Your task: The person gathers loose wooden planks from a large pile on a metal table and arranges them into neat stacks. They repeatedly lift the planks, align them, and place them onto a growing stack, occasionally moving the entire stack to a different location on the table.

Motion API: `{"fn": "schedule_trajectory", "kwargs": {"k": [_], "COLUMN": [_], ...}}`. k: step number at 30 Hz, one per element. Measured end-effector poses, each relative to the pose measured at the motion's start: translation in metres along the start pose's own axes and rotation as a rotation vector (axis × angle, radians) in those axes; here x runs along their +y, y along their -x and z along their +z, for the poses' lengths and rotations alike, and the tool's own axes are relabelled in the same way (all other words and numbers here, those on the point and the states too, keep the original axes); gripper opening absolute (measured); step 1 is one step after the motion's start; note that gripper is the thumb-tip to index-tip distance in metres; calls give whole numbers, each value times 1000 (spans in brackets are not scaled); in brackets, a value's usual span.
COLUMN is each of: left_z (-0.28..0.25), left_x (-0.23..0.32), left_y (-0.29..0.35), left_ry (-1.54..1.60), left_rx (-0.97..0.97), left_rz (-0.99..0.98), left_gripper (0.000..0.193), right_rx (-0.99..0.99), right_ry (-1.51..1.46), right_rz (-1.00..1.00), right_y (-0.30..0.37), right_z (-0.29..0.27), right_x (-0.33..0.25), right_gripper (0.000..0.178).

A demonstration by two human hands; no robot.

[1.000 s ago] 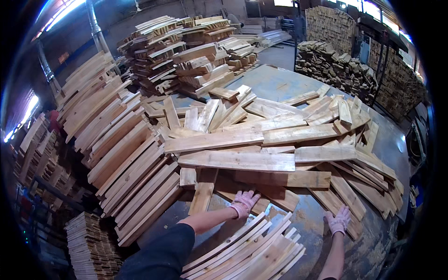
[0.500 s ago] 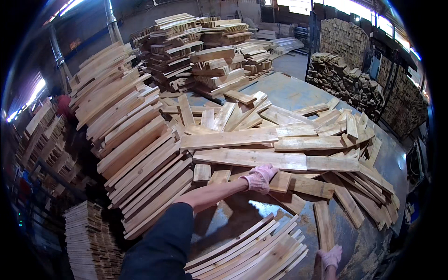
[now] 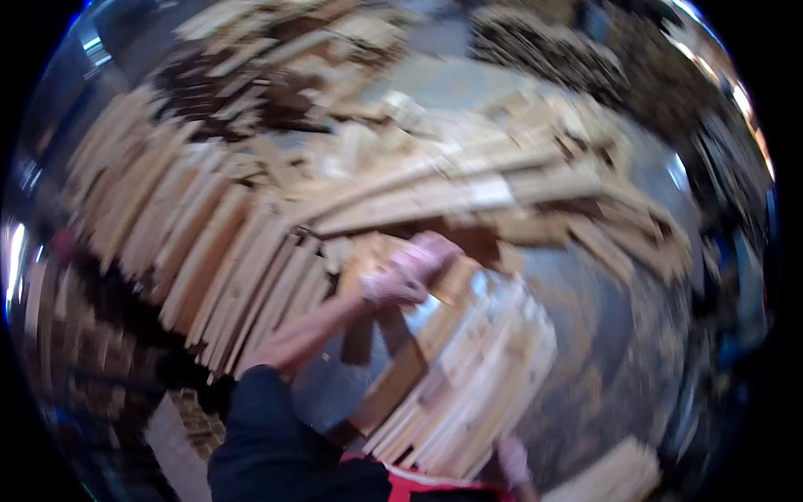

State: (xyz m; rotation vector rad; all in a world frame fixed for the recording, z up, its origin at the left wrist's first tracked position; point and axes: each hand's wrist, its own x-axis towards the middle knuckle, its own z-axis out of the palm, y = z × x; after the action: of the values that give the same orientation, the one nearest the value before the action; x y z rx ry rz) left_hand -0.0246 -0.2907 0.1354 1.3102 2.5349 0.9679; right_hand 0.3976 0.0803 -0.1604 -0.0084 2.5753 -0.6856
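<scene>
Seemingly partway, we have pale wooden boards [image 3: 481, 368] aligned lower-centre, tan planks [image 3: 418, 201] left jumbled above; pink-gloved left hand [image 3: 410, 269], right hand [image 3: 512, 460]: grips (blurred) we can't tell.

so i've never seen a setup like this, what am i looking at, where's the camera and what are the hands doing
There's no machine here: these are a person's own gloved hands. The view comes from a wide fisheye camera on their head looking down, which is why straight edges bend.

On the grey-blue table lie a heap of loose wooden boards and, nearer the person, a bundle of pale boards. A long row of boards runs along the left.

The left hand is at the upper end of a brown board; blur hides whether it grips it. The right hand is near the bundle's lower end, its grip unclear too.
</scene>
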Motion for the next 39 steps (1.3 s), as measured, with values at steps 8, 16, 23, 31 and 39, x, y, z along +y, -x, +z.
{"fn": "schedule_trajectory", "kwargs": {"k": [8, 16, 23, 31, 39], "left_z": [-78, -125, 46, 217, 231], "left_x": [127, 28, -83, -112, -41], "left_y": [63, 53, 60, 128, 113], "left_ry": [590, 942, 1165, 438, 221], "left_rx": [342, 301, 269, 13, 64], "left_rz": [-235, -98, -808, -1020, -1203], "left_gripper": [99, 88, 35, 64, 88], "right_rx": [474, 441, 353, 707, 394], "right_ry": [-379, 25, -211, -1115, -761], "right_rz": [258, 312, 594, 411, 354], "right_y": [-24, -72, -86, -36, -75], "right_z": [-82, -77, -120, -191, -79], "right_x": [-72, -170, -201, -96, -47], "right_gripper": [83, 109, 115, 93, 49]}}
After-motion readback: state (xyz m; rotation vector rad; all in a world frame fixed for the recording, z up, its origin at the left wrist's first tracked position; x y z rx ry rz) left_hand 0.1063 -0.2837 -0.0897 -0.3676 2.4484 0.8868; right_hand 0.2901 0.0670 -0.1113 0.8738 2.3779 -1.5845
